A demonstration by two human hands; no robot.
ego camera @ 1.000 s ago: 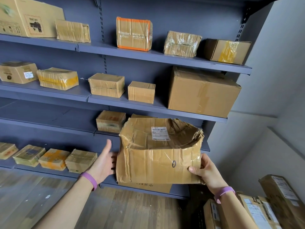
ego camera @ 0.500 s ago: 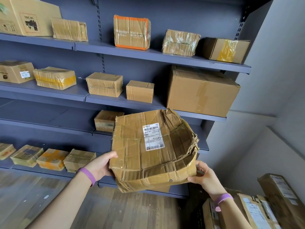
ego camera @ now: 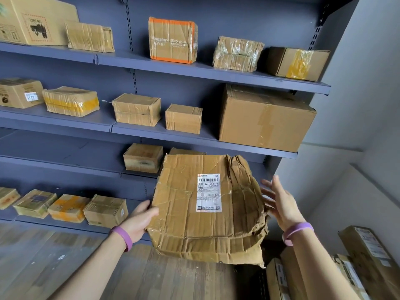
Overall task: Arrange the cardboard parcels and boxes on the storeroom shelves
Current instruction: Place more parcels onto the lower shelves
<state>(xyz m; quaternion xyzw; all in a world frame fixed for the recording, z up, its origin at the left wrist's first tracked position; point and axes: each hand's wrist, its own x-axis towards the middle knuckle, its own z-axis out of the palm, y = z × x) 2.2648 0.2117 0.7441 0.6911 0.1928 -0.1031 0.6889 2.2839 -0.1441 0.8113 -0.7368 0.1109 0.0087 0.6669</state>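
At its left edge the left hand (ego camera: 138,221) grips the crushed parcel (ego camera: 179,224); the right hand (ego camera: 281,204) is spread open just beside the torn right edge. Held before a shelf's (ego camera: 65,148) right end, its squarish face tilts toward the camera, white label (ego camera: 208,192) upright, reading "841-G07 E02-10".

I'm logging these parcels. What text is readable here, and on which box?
"841-G07 E02-10", roughly: white label on the crushed parcel.
"egastar", first letter unclear: orange-taped box on the highest visible shelf.
Other stickers, prints and Chinese characters: too blurred to read.
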